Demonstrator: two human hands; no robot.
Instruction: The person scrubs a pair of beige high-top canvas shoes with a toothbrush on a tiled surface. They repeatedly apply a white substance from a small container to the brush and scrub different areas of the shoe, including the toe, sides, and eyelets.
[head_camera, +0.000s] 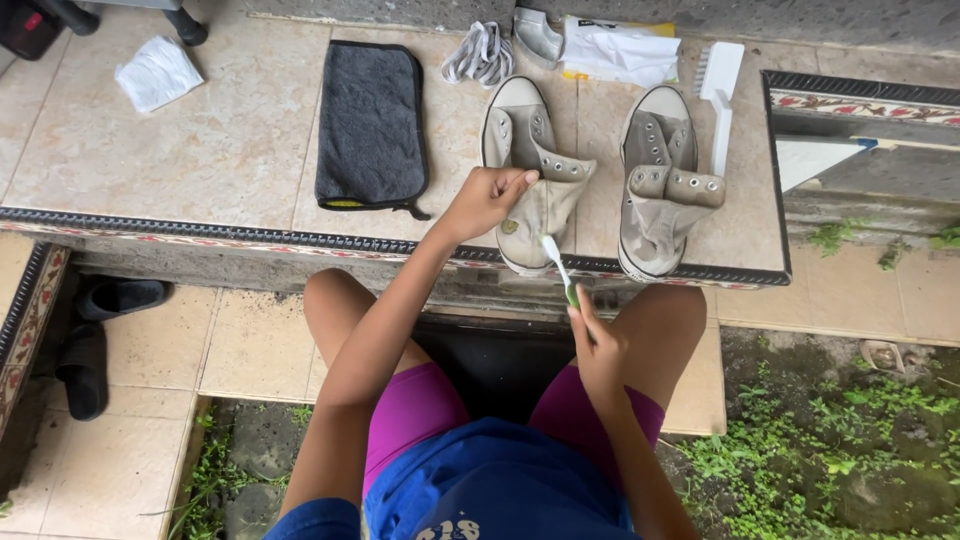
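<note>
**A:** At the middle of the frame, on the tiled ledge (230, 150), what is the left hand (485, 200) doing?

**B:** It is curling closed around the collar of the left shoe (530, 170), fingers pinching the canvas. That grip is propping the upper up and turning its side toward the person, so the cloth is staying taut instead of flopping.

**A:** And the right hand (598, 345), lower and right of centre?

**B:** It is closing around the green handle of a toothbrush (557, 265), thumb and fingers pressed on it. The white head is pointing up and left, touching or almost touching the shoe's side near the heel; I cannot tell which.

**A:** Why is the tongue hanging out?

**B:** The laces (480, 55) are lying in a loose bundle at the top centre, apart from both shoes, so the uppers are falling open. The right shoe (660, 180) is sitting untouched just beside the first, its tongue flopping forward too.

**A:** Anything else within reach?

**B:** A white scrub brush (720, 90) is lying along the right shoe's outer side, a dark grey towel (370, 125) is lying flat left of the shoes, and a crumpled white cloth (157, 72) is sitting at the upper left.
</note>
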